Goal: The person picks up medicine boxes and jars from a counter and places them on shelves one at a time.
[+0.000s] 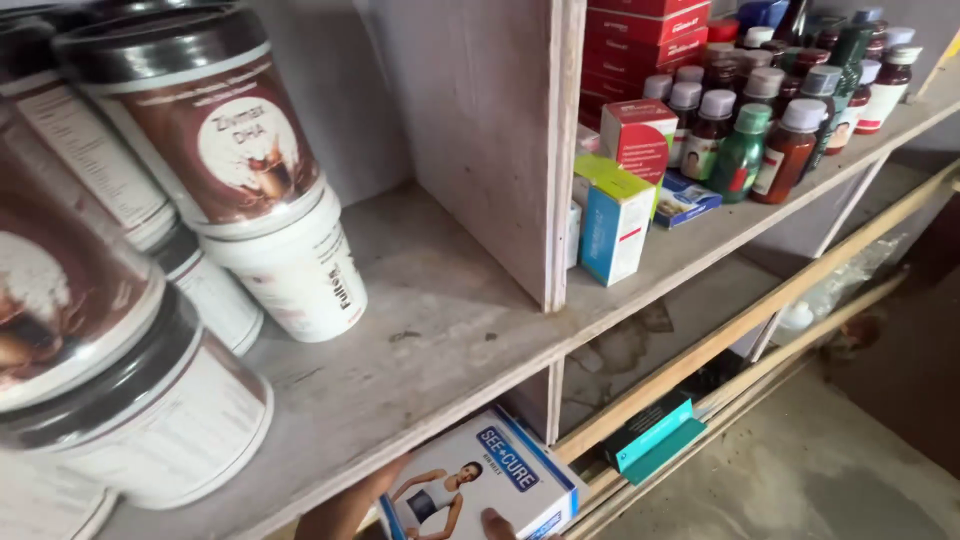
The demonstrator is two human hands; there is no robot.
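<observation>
Box [480,490], white and blue, sits below the shelf [440,330]; left hand [345,510] grips its side, right hand [497,522] thumb presses its front, steadying it.

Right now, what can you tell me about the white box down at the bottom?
The white box looks like cardboard, with blue edges, a blue label and a picture of a person's torso. It sits tilted below the wooden shelf, partly hidden. A hand grips its left side, and a fingertip presses its lower edge.

Stacked powder tubs [215,130] sit left of syrup bottles [790,150] and small cartons [615,220].
</observation>
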